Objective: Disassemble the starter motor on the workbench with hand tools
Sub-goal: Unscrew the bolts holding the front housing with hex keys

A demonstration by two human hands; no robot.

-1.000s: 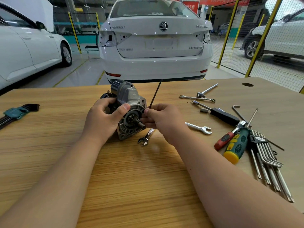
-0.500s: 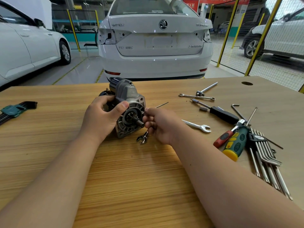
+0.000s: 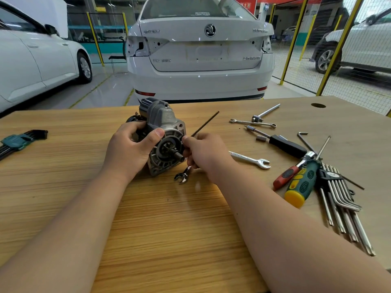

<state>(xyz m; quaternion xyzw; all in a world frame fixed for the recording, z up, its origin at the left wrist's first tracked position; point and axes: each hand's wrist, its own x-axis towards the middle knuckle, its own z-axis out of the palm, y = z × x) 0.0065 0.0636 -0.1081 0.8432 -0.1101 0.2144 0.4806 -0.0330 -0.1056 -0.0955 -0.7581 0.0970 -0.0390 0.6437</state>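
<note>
At frame centre on the surface (image 3: 169, 229), the left hand (image 3: 129, 151) has its fingers clamped round the starter motor (image 3: 165, 121), while the right hand (image 3: 208, 154), just right of the motor's nose, pinches a thin dark rod (image 3: 205, 124) that slants toward the upper right.

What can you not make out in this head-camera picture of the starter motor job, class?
Head view: lower end of the thin rod, hidden by the right hand.
Head view: upper end of the small wrench, under the right hand.
Head view: back of the starter motor, behind the left hand.
Head view: key set, cut by the left edge.
</note>
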